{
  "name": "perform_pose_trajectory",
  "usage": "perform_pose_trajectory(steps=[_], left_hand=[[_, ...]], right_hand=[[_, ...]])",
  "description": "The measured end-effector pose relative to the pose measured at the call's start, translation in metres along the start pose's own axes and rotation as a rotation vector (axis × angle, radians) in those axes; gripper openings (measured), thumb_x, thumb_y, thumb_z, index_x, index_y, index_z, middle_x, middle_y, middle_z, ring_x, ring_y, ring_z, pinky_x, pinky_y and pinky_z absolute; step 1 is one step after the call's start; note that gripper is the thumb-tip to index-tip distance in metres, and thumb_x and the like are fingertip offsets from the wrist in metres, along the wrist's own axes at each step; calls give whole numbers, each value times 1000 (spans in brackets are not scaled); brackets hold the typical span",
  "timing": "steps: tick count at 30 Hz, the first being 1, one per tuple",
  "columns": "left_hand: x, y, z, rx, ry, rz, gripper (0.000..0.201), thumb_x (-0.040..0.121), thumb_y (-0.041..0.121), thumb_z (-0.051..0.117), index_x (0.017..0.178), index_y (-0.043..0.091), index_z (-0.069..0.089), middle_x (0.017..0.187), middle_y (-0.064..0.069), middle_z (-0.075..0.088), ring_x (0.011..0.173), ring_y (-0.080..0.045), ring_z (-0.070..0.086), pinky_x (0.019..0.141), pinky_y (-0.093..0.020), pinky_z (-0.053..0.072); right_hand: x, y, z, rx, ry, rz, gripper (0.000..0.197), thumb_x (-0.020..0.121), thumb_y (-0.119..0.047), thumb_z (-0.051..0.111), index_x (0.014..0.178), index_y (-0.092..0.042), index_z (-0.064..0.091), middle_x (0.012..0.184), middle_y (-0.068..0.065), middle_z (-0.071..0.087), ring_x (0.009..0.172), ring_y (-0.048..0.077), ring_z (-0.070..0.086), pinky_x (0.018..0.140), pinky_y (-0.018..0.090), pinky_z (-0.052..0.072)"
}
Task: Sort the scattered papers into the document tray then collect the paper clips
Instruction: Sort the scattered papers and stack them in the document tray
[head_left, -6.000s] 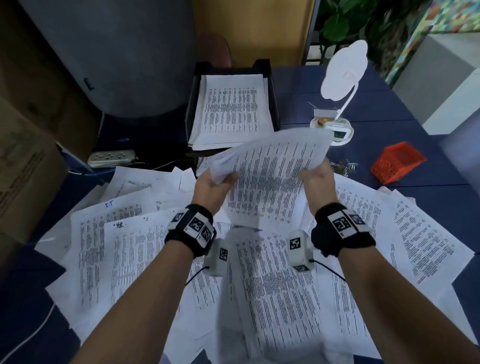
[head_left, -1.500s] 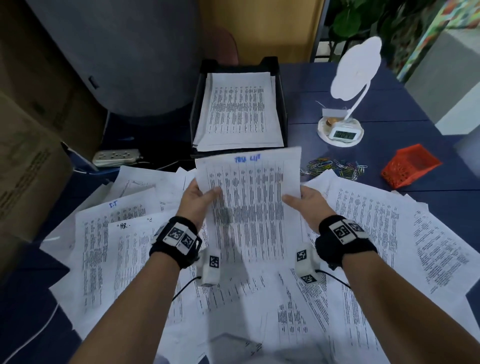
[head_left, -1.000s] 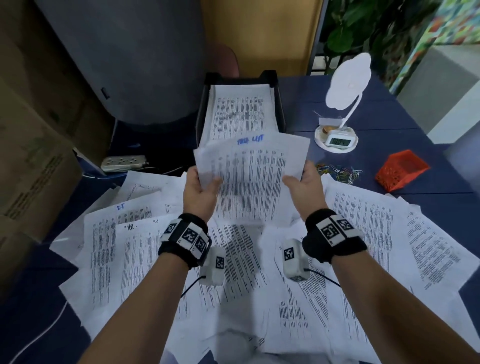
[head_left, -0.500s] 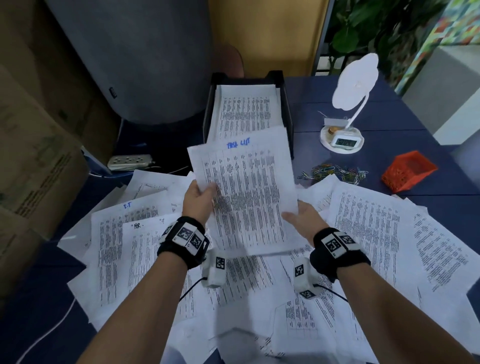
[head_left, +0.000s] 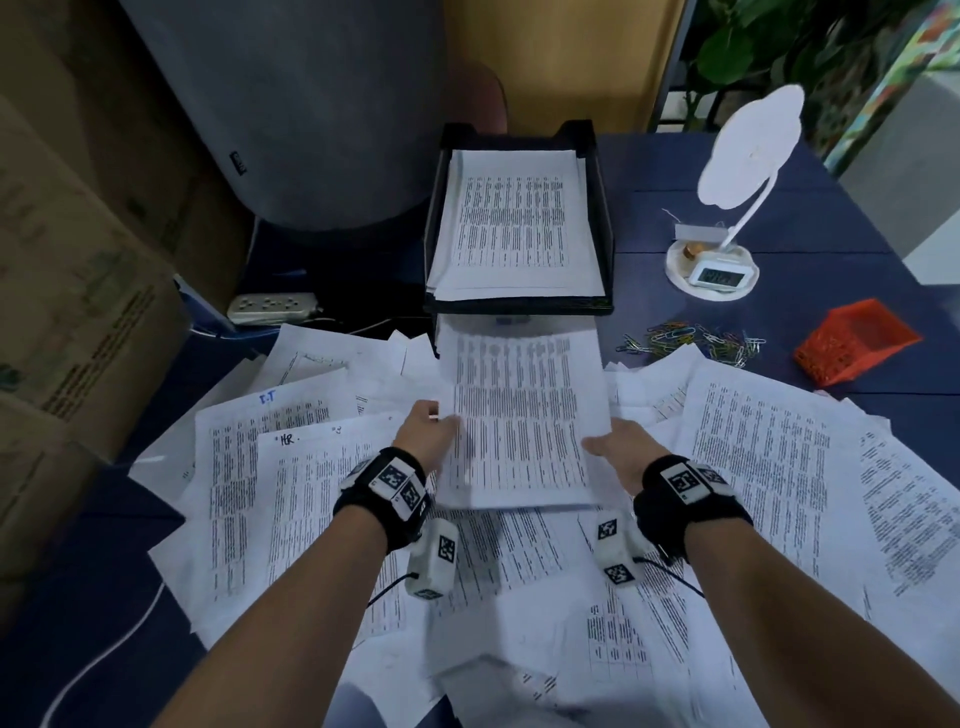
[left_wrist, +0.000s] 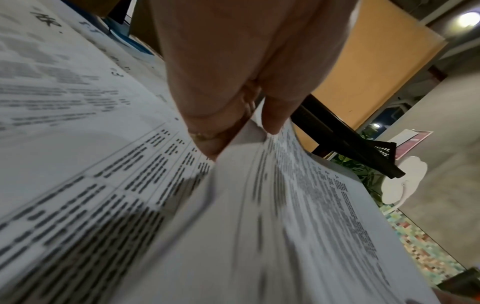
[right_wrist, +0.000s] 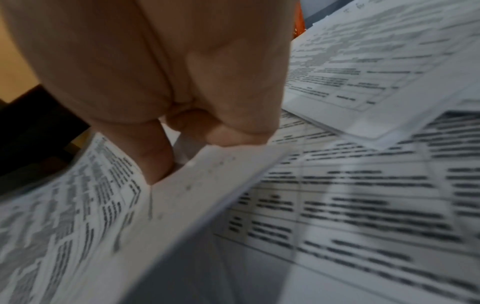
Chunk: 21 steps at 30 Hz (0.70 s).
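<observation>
dim indoor light; a ceiling lamp (left_wrist: 469, 19) glows at one o'clock in the left wrist view. wrist views smear with blur, head view bends at edges.

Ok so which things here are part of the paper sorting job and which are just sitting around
Part of the job:
- held sheet, gripped by left hand and right hand
- scattered papers
- document tray
- paper clips

Just lying about:
- cloud-shaped lamp
- small clock
- orange basket
- power strip
- cardboard boxes
</observation>
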<state>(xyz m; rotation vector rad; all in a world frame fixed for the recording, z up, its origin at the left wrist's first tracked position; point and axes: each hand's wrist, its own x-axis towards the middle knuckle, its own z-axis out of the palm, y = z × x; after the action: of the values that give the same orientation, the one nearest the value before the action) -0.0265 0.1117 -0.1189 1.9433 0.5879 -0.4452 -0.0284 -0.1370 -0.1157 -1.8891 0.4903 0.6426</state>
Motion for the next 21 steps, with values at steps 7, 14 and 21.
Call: perform_pose_trajectory(steps=[7, 14, 21], left_hand=[[-6, 5, -2, 0, -347, -150, 41, 90, 7, 57, 124, 5, 35, 93, -18, 67, 63, -19, 64, 47, -25, 48], [38, 40, -12, -17, -148, -2, 27, 92, 7, 55, 114, 6, 39, 79, -12, 63, 54, -17, 53, 49, -27, 44], [88, 81, -7, -201, 54, 61, 19, 95, -5, 40, 95, 14, 38, 62, -9, 49, 29, -8, 45, 30, -12, 28]], right_hand=[[33, -38, -5, -110, 145, -60, 38, 87, -13, 56, 121, 3, 53, 115, 16, 61, 98, 29, 58, 82, 34, 48], [47, -63, -8, 88, -10, -43, 29, 92, -5, 52, 120, -8, 47, 109, 12, 59, 87, 33, 64, 67, 36, 54], [74, -80, -7, 266, 167, -25, 16, 94, 4, 44, 88, -8, 53, 85, 18, 61, 52, 25, 63, 43, 27, 50]])
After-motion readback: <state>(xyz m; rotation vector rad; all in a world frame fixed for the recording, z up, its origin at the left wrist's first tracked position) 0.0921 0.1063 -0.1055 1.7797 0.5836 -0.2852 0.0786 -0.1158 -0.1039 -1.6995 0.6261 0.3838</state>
